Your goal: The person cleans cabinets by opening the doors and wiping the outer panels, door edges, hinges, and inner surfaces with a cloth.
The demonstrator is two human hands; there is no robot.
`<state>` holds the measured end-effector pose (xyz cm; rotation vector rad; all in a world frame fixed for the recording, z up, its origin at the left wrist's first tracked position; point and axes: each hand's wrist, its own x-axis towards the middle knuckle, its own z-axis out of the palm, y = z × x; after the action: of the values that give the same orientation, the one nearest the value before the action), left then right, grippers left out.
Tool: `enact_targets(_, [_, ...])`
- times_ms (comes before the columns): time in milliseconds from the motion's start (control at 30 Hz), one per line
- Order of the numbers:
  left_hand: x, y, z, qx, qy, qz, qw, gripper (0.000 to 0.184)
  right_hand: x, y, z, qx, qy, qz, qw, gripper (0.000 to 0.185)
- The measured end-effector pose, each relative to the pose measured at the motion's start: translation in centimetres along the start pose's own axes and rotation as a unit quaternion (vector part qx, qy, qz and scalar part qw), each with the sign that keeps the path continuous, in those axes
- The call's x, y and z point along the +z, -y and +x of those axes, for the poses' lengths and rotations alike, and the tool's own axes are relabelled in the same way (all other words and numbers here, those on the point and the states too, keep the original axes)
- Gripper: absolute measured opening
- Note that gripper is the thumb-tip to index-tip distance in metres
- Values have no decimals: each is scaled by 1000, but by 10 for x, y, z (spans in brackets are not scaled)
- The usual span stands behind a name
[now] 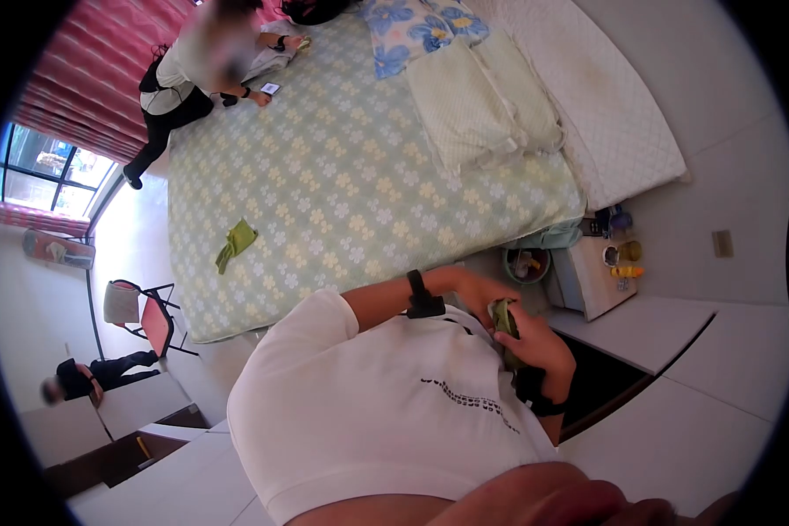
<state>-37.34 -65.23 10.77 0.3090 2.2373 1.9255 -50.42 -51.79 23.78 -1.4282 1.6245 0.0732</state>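
Note:
A crumpled green cloth [505,321] is bunched between my hands, in front of the white shirt on my body. My left hand [479,291] grips its upper side, with the fingers partly hidden behind it. Wrapped round its lower part is my right hand [539,342], with the thumb across the fabric. Black bands circle both my wrists. A second green cloth [238,244] lies crumpled on the floral bed cover [342,193], near the bed's left edge.
Folded pale bedding [465,105] and a blue-flowered pillow [412,31] are at the top. A person [184,74] leans on the bed's far side; another person [105,377] is at lower left by a chair [155,320]. A bin [527,266] and a bedside cabinet [592,276] stand at right.

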Motion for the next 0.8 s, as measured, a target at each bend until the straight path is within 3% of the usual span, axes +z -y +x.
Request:
enact_targets(67, [-3, 0, 0, -13, -1, -8, 1000, 65, 5, -4, 4, -28, -20, 17, 999, 60])
enact_targets(267, [5, 37, 5, 43, -47, -85, 994, 58, 6, -17, 5, 14, -81, 63, 995, 53])
enact_targets(367, [-3, 18, 6, 37, -30, -11, 999, 57, 6, -41, -1, -8, -124, 43, 991, 52])
enact_targets(467, [-6, -13, 6, -4, -38, 66, 997, 57, -1, -40, -9, 60, -125, 70, 988, 52])
enact_targets(533, [-8, -19, 5, 48, -20, -31, 998, 55, 8, -45, -4, 5, -135, 104, 985, 55])
enact_targets(567, [-13, -21, 2, 46, -11, -31, 998, 55, 13, -48, 5, 8, -140, 112, 984, 55])
enact_targets(633, [-12, -21, -2, 27, -33, -24, 999, 55, 32, -58, 15, -98, -145, 206, 963, 56])
enact_targets(733, [-2, 23, 3, 25, -79, -107, 991, 58, 50, -65, 16, -15, -181, 175, 968, 55])
enact_targets(800, [-9, 19, 0, 32, -56, -94, 993, 62, 47, -59, 6, 45, -161, 169, 971, 55])
